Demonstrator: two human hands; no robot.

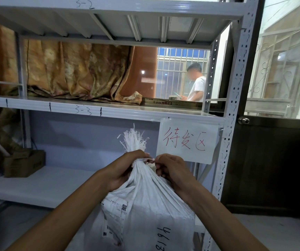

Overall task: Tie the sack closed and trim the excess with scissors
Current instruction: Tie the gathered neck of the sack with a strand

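Note:
A white woven sack (149, 205) stands upright in front of me, with a shipping label and black handwritten digits on its side. Its mouth is gathered into a tight neck, and a frayed tuft (133, 139) sticks up above it. My left hand (123, 169) is wrapped around the neck from the left. My right hand (171, 169) pinches a thin white tie (150, 159) that runs across the neck between both hands. No scissors are in view.
Right behind the sack is a white metal shelf rack (234, 105) with a handwritten red sign (186, 141). A cardboard box (25, 163) sits on the lower shelf at left. A brown curtain (76, 69) hangs behind. A person stands beyond the window (197, 84).

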